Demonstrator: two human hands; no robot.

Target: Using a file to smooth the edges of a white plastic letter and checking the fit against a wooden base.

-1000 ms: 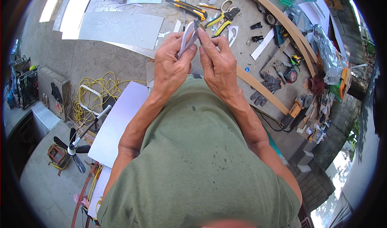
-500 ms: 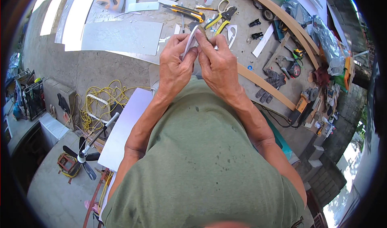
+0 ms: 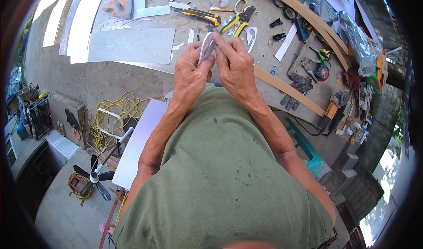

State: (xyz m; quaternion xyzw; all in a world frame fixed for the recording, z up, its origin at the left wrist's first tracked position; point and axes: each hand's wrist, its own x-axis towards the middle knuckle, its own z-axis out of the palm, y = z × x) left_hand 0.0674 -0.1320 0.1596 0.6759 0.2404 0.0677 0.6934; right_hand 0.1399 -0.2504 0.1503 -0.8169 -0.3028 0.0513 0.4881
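Note:
My left hand [image 3: 190, 75] is closed around a thin, curved white piece [image 3: 204, 50], held upright near the table's front edge with its narrow end at the top. My right hand [image 3: 237, 66] is closed too, its fingertips pressed against the right side of that piece near its top. Whatever lies under the right fingers is mostly hidden. Just beyond both hands, on the table, are yellow-handled snips [image 3: 240, 21], yellow-and-black utility knives [image 3: 200, 15] and a white cut-out shape [image 3: 251, 35].
A grey sheet [image 3: 131, 45] lies at the left of the table [image 3: 266, 29]. A long brown strip [image 3: 288, 90], a grey glove [image 3: 302, 88] and a tape measure [image 3: 323, 73] are on the right. Below left stand a fan [image 3: 94, 177] and tangled yellow cord [image 3: 115, 112]; a green stool [image 3: 308, 150] is at right.
My right fingers have slid a little toward the white piece's upper end, and the brownish edge seen by them earlier is now mostly hidden. The left hand keeps its hold.

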